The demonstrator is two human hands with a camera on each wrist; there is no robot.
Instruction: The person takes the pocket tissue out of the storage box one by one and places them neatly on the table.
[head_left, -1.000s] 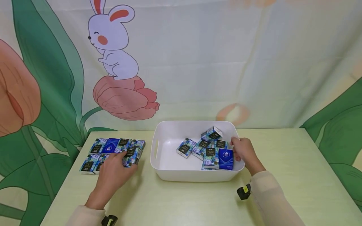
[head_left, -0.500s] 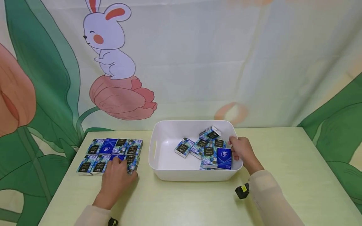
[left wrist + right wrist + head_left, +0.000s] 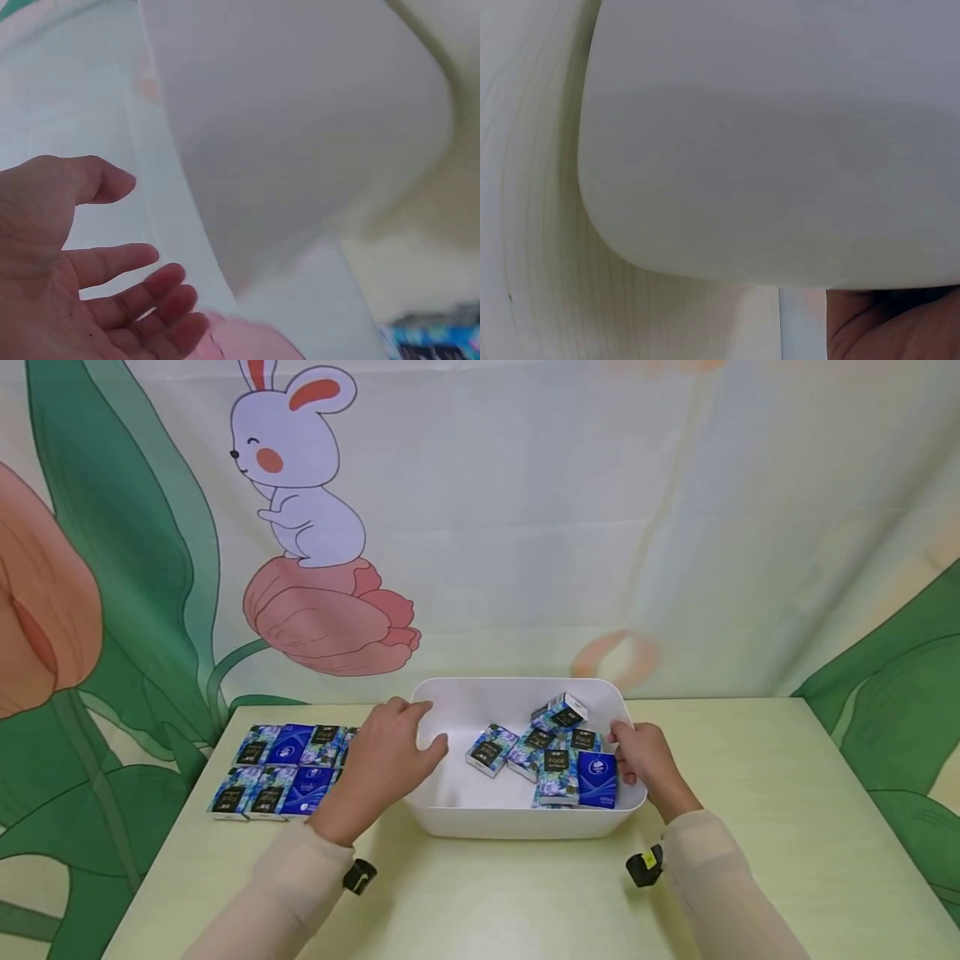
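**Both hands at the white bin**

Your left hand (image 3: 390, 752) is at the left end of the white bin (image 3: 517, 822), above its rim, fingers loosely spread and grasping nothing; the left wrist view shows the palm open beside the bin's wall, with the thumb reaching over it. Your right hand (image 3: 641, 764) is at the bin's right end, fingers curled over the rim and gripping it. The bin stands on the table (image 3: 750, 827) between your two hands, near mid-table.

The bin is smooth white plastic, rectangular with rounded corners and a flared rim. Inside, towards its right half, lies a loose pile of small tissue packs (image 3: 558, 756): soft rectangular packets, glossy, mostly blue floral print with dark labels, one plain deep blue. Left of the bin, more packs (image 3: 281, 767) lie flat in two tidy rows on the table, just beside your left forearm. The table top is pale green with a faint wood grain.

Both forearms, in cream sleeves, reach forward from the near edge, angled inward, each wrist carrying a small black device.
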